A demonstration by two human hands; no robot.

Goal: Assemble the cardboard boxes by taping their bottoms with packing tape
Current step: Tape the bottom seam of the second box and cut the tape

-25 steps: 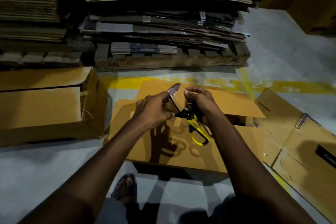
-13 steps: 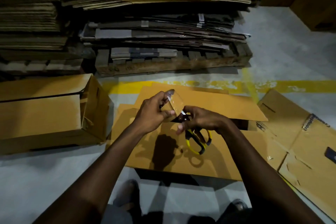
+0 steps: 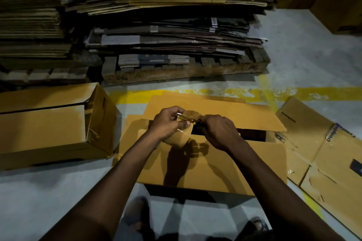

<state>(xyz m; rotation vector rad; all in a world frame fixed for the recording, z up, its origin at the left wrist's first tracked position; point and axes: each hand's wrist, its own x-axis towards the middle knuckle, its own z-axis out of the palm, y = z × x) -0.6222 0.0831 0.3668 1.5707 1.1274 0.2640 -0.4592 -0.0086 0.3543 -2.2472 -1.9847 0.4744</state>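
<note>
Right hand (image 3: 217, 131) turned palm-down, clenching near-hidden scissors (image 3: 199, 123); left hand (image 3: 168, 121) pinches tape (image 3: 189, 116); cut seems imminent; box (image 3: 254, 162) untaped.

Left hand (image 3: 168, 123) and right hand (image 3: 217, 133) pinch packing tape (image 3: 189, 116) above the cardboard box (image 3: 215, 164)

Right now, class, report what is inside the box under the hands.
The box shows only darkness through the gap between its flaps. The left hand and right hand cover its left end; contents cannot be seen.

box (image 3: 205, 166) matt cardboard; tape (image 3: 191, 116) glossy, probably plastic film; pallet (image 3: 186, 73) rough wood; floor (image 3: 49, 191) smooth.
</note>
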